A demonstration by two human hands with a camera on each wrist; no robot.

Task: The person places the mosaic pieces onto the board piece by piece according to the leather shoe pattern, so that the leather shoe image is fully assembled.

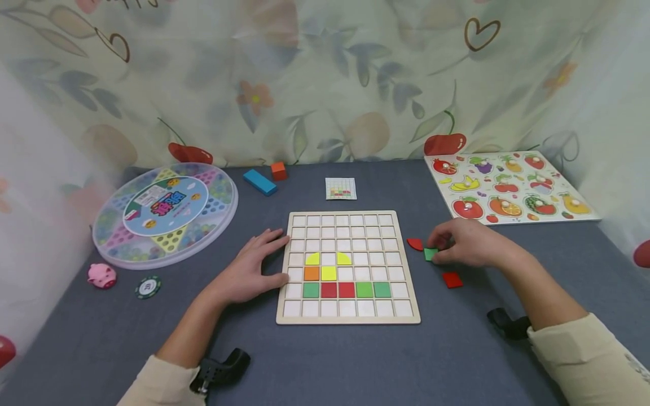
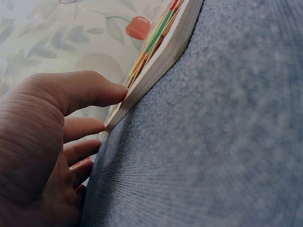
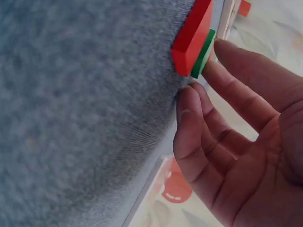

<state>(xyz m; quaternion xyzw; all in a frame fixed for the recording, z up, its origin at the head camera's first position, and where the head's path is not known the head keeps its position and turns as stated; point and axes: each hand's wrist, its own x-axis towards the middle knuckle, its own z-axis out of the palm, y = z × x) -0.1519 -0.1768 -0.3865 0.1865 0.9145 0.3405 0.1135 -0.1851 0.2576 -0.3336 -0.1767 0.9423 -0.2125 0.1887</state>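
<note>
A wooden grid board (image 1: 348,320) lies in the middle of the table with several coloured tiles in its lower cells. My left hand (image 1: 254,266) rests along its left side, thumb and fingertips touching the edge; in the left wrist view the thumb (image 2: 94,90) lies against the pale rim. Right of the board, my right hand (image 1: 469,242) pinches a green square tile (image 1: 430,254) between thumb and fingertips. Near it lie a red quarter-round tile (image 1: 414,243) and a red square tile (image 1: 452,279). In the right wrist view a red tile (image 3: 193,40) partly covers the green one.
A small pattern card (image 1: 341,189) lies behind the board. Further left are a blue block (image 1: 260,182), an orange cube (image 1: 278,171), a round Chinese checkers box (image 1: 165,214), a pink pig figure (image 1: 102,276) and a poker chip (image 1: 148,287). A fruit puzzle board (image 1: 508,189) lies back right.
</note>
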